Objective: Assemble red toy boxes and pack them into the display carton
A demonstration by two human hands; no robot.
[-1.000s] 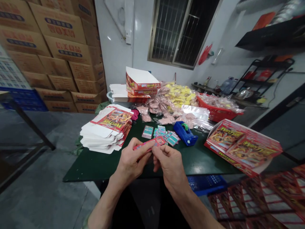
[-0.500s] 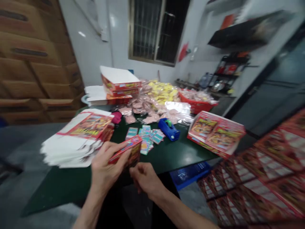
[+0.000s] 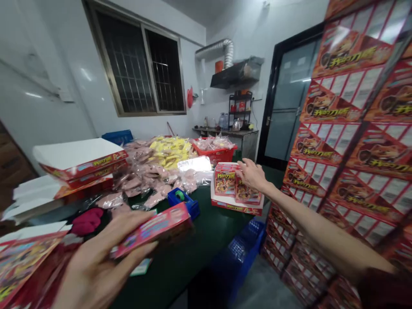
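Observation:
My left hand (image 3: pixel 96 262) is closed round a small red printed box (image 3: pixel 154 227), held tilted above the green table, a little blurred. My right hand (image 3: pixel 252 175) is stretched out to the display box (image 3: pixel 236 209), its fingers apart over the top of the small printed boxes (image 3: pixel 225 182) standing inside. Whether its fingertips touch them I cannot tell. Between my hands, a blue tape dispenser (image 3: pixel 184 202) with green tape sits on the table. A teal-edged card (image 3: pixel 141 267) shows below the held box, partly hidden by my left hand.
Stacked flat printed cartons (image 3: pixel 28 262) lie at the left, with larger display boxes (image 3: pixel 82 161) behind. Pink and yellow bagged pieces (image 3: pixel 170 150) are heaped at the back beside a red basket (image 3: pixel 215 152). A tall stack of packed boxes (image 3: pixel 322 141) stands right, and a blue crate (image 3: pixel 241 249) below.
The view has swung right. My right hand has left the small box and reached out to the display box. My left hand still holds the small box.

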